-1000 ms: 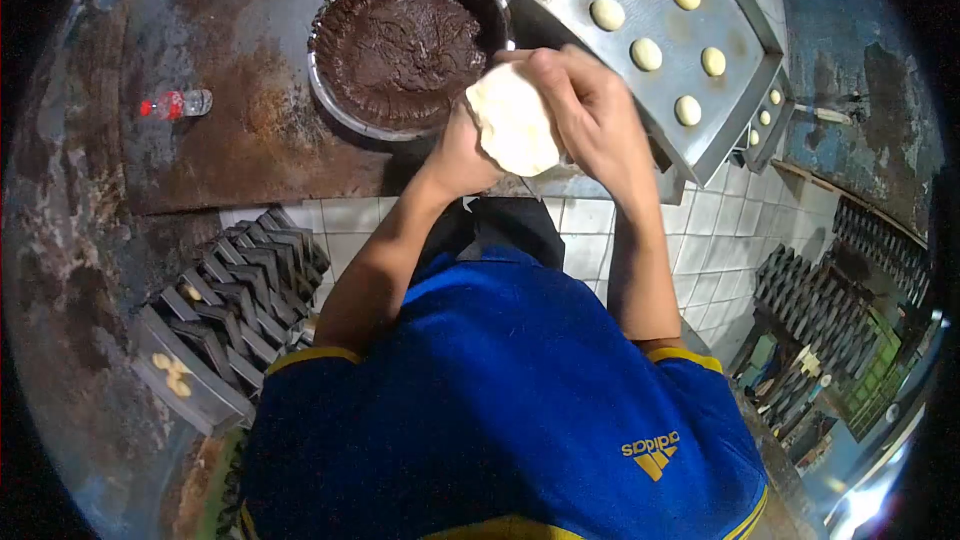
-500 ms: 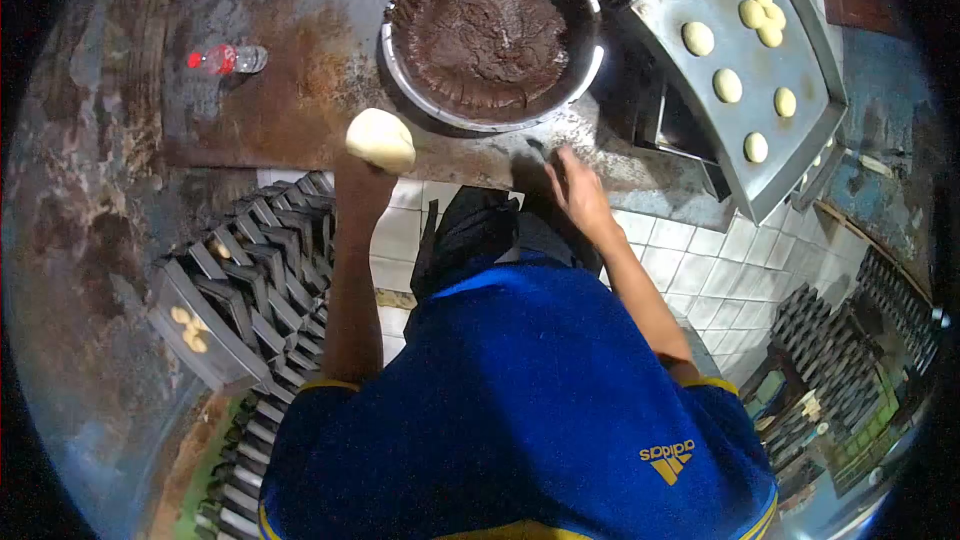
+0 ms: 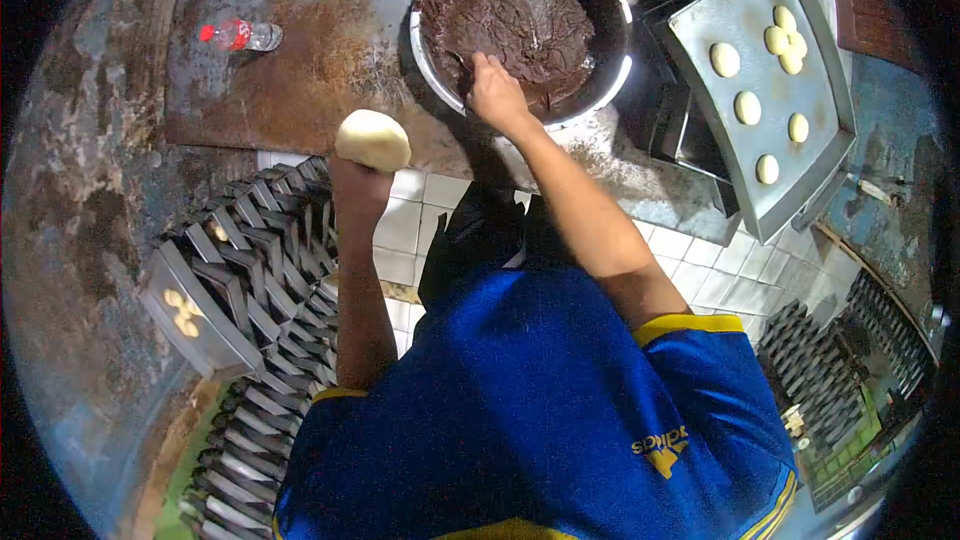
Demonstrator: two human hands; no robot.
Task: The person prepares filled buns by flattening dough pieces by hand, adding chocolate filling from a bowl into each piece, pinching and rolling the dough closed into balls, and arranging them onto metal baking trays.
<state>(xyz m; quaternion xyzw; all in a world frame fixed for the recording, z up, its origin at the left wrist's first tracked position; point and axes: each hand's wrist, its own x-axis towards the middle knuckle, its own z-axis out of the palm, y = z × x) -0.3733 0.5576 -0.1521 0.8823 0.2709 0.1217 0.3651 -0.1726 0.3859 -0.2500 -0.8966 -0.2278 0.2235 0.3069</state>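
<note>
In my left hand (image 3: 360, 185) rests a pale, smooth piece of dough (image 3: 374, 140), rounded and somewhat flattened, at the table's near edge. My fingers are mostly hidden beneath it. My right hand (image 3: 497, 95) reaches over the near left rim of a large round bowl (image 3: 622, 72). Its fingers are closed around a thin tool, dark at the tip, whose kind I cannot make out. Thick dark brown paste (image 3: 525, 15) fills the bowl's bottom and coats its wall; the tool's tip is at the paste's edge.
At the right, a tilted metal tray (image 3: 815, 90) carries several dough balls (image 3: 747, 108). A clear bottle with a red cap (image 3: 240, 36) lies on the worn table (image 3: 320, 0). Stacked metal trays (image 3: 200, 340) stand below left, one with small dough pieces (image 3: 182, 312).
My right hand has moved up and left from the table's edge into the bowl with the thin tool. The dough stays in my left hand, turned slightly. The view has shifted a little.
</note>
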